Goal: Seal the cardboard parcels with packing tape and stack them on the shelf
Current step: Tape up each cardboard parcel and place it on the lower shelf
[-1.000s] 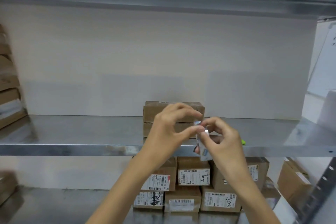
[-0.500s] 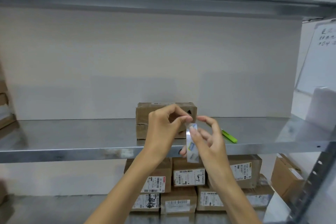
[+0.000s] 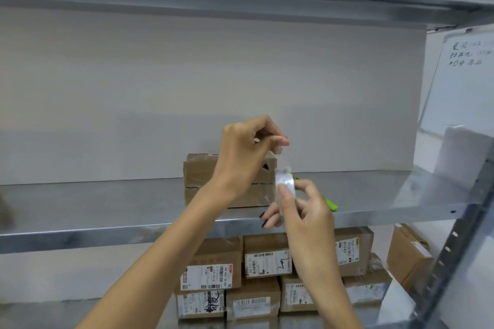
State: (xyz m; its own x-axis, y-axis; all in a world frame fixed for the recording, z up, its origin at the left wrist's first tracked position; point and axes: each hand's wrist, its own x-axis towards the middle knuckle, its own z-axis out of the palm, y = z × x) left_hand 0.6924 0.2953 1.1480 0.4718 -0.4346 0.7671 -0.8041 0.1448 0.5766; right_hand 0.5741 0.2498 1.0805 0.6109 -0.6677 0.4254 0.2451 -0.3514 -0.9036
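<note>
A brown cardboard parcel (image 3: 203, 176) sits on the metal middle shelf (image 3: 107, 205), and a second parcel (image 3: 251, 196) seems to lie under it. In front of them my right hand (image 3: 302, 211) grips a roll of clear packing tape (image 3: 285, 184), held on edge. My left hand (image 3: 246, 152) is raised above the roll and pinches the free end of the tape between thumb and fingers. A short clear strip stretches from my left fingers down to the roll. Both hands are in front of the parcels and hide their right side.
A green cutter (image 3: 331, 204) lies on the shelf behind my right hand. Several labelled cardboard boxes (image 3: 264, 262) are stacked on the lower shelf. Another box (image 3: 409, 256) stands at the right by the perforated shelf upright (image 3: 454, 248). A whiteboard (image 3: 465, 75) hangs at the far right.
My left hand has lifted up and away from the roll, pulling a short strip of tape out. The right hand has kept its hold on the roll. The view has shifted slightly.
</note>
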